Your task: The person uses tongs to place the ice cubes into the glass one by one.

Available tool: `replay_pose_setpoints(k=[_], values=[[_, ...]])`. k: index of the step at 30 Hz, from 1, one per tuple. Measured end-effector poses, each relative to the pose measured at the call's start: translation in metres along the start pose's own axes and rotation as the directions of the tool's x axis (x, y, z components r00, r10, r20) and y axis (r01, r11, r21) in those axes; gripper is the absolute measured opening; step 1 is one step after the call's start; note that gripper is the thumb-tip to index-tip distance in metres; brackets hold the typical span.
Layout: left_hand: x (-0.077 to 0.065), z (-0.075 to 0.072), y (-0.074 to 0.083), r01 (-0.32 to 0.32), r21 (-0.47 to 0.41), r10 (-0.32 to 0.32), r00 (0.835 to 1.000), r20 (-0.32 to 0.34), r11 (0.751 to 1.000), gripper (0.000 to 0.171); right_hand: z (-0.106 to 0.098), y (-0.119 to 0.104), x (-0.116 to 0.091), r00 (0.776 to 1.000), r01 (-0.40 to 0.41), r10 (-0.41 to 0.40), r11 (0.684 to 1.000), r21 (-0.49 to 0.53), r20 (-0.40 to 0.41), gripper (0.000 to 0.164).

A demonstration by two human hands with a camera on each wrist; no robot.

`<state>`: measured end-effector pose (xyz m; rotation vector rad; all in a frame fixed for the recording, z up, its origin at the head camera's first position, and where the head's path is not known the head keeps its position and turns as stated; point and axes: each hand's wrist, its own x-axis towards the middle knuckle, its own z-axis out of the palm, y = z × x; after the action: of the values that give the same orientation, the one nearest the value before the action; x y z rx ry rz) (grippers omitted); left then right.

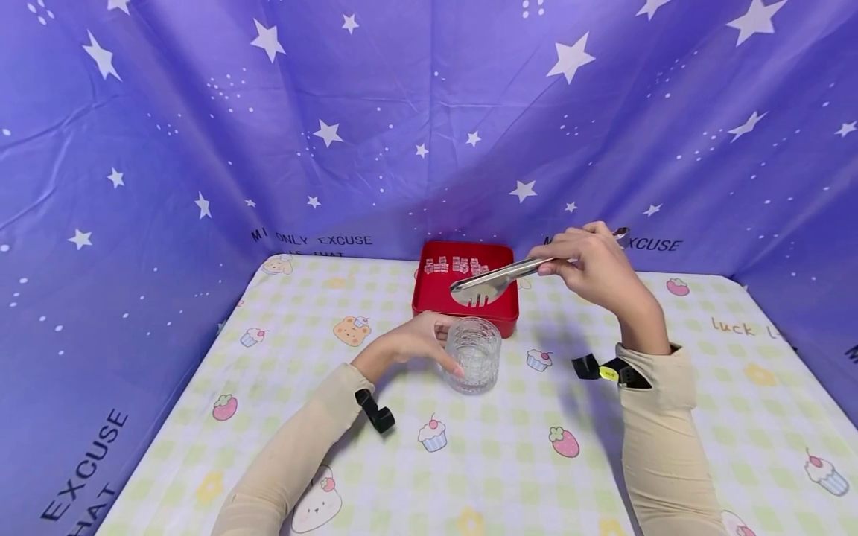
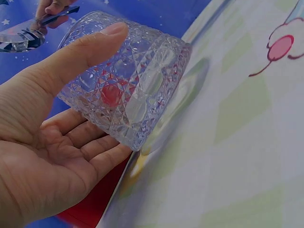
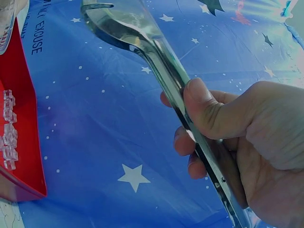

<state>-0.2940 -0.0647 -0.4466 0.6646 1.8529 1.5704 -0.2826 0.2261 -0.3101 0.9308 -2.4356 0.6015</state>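
Note:
My left hand (image 1: 424,342) holds a clear, textured glass (image 1: 474,361) from its left side. The thumb lies along the near wall of the glass, and the other fingers reach round its far side in the left wrist view. The glass stands upright on the tablecloth. My right hand (image 1: 590,260) grips metal tongs (image 3: 183,111) by the handles, thumb on one arm and fingers round the other. Their slotted head (image 1: 479,290) overlaps the red tray (image 1: 436,301) in the head view. Several small clear cubes (image 3: 9,135) lie in that tray, toward its far side.
The tray sits just beyond the glass, near the table's back edge. A checked tablecloth (image 1: 295,417) with printed cupcakes and strawberries covers the table. Blue star-patterned curtains (image 1: 375,112) hang behind it and at both sides.

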Motion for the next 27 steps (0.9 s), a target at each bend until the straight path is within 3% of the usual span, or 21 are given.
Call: replay_pose_setpoints(k=[14,20,27], values=[[0.0012,-0.0006,-0.0025,0.032,0.062,-0.032,0.999,-0.005,0.998,0.084,-0.0001,-0.0001,-0.0011,0.98,-0.075,0.079,0.997,-0.026,0.181,0.021],[0.0,-0.0006,-0.0033,0.045,0.061,-0.045,0.999,-0.006,0.997,0.078,0.0023,-0.0015,0.0006,0.96,-0.107,0.114,0.993,-0.041,0.257,0.021],[-0.0002,0.0004,-0.0026,0.06,0.035,-0.059,0.998,-0.011,0.998,0.065,0.0043,-0.0018,0.0008,0.953,-0.114,0.124,0.992,-0.052,0.277,0.023]])
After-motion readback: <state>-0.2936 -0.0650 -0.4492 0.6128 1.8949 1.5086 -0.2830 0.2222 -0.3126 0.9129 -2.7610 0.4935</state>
